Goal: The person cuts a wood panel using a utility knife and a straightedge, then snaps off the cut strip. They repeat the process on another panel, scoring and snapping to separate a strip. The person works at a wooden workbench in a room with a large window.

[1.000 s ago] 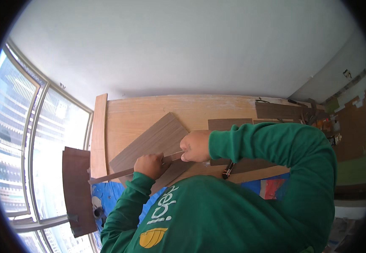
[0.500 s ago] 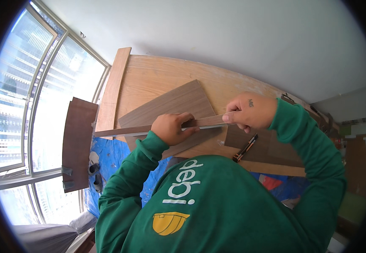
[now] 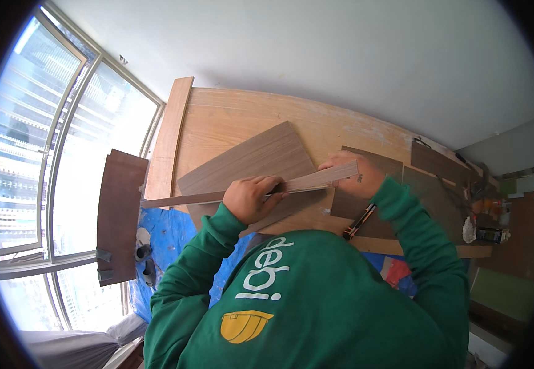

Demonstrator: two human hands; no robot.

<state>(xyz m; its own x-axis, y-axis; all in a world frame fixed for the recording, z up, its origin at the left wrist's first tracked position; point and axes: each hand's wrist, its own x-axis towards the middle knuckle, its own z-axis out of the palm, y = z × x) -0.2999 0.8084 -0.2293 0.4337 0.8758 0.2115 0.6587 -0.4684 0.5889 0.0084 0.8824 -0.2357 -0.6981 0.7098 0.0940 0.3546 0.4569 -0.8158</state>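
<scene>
A long, narrow brown wood-grain strip (image 3: 307, 180) runs slantwise across the bench, with a thin pale line along its near edge. My left hand (image 3: 251, 198) is closed around its middle, thumb on the near side. Behind the strip's right end is my right hand (image 3: 365, 178); its fingers are curled at the far edge, and the strip hides the fingertips and whatever they hold. Under the strip lies a larger brown wood-grain board (image 3: 260, 154), set at an angle. An orange-and-black utility knife (image 3: 359, 222) rests just nearer than my right hand.
The light wooden workbench (image 3: 230, 114) carries a plank (image 3: 171, 138) at its left end and more brown panels (image 3: 427, 197) at right. A dark panel (image 3: 119, 215) leans by the window. Blue sheeting (image 3: 177, 230) and a pair of shoes (image 3: 145, 264) are on the floor.
My right hand has moved from pinching the strip's right end to behind it, so that end now shows in front of the hand. My left hand keeps its hold.
</scene>
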